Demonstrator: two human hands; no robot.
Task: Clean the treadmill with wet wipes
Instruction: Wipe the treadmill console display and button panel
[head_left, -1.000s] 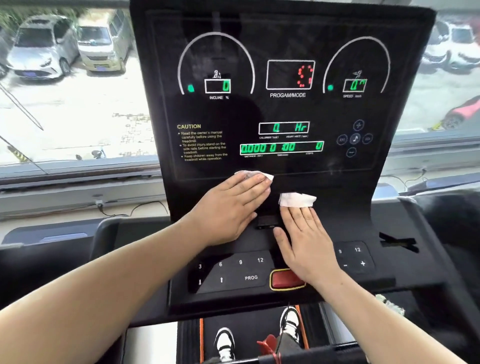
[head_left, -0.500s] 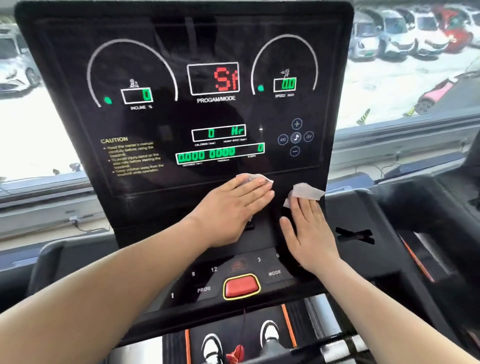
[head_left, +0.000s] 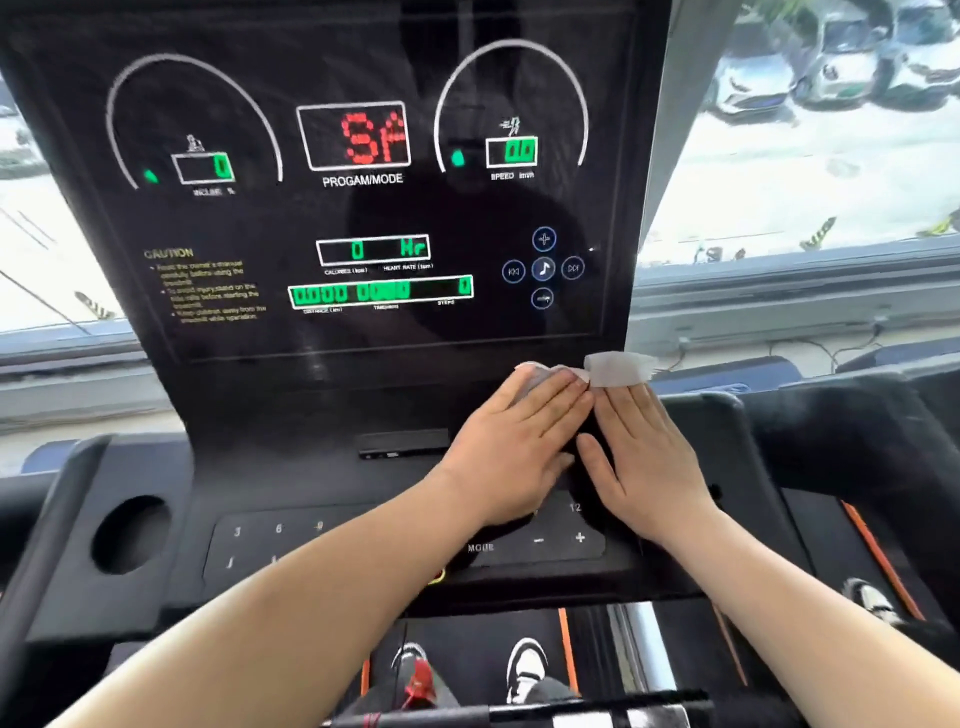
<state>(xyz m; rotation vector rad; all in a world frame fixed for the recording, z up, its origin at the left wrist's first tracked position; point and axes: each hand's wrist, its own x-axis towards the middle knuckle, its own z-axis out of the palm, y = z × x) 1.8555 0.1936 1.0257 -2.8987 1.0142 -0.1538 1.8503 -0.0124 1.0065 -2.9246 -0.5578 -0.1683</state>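
As both hands (head_left: 511, 457) (head_left: 649, 462) lie flat, fingers (head_left: 550, 402) pin wipes (head_left: 618, 369).

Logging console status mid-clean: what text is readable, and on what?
"PROGAM/MODE": under the red readout, black glossy treadmill display panel.
"SPEED": under the right green readout.
"CALORIES", "HEART RATE": under the middle green readout.
"CAUTION": panel's left; lines below blurred.
"MODE", "12": dark flat keypad.
Rest: blurred.

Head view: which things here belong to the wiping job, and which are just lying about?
Job:
left hand, pressing a wet wipe
right hand, pressing a second wipe
treadmill console

Not the job:
parked cars outside
window ledge
the person's shoes
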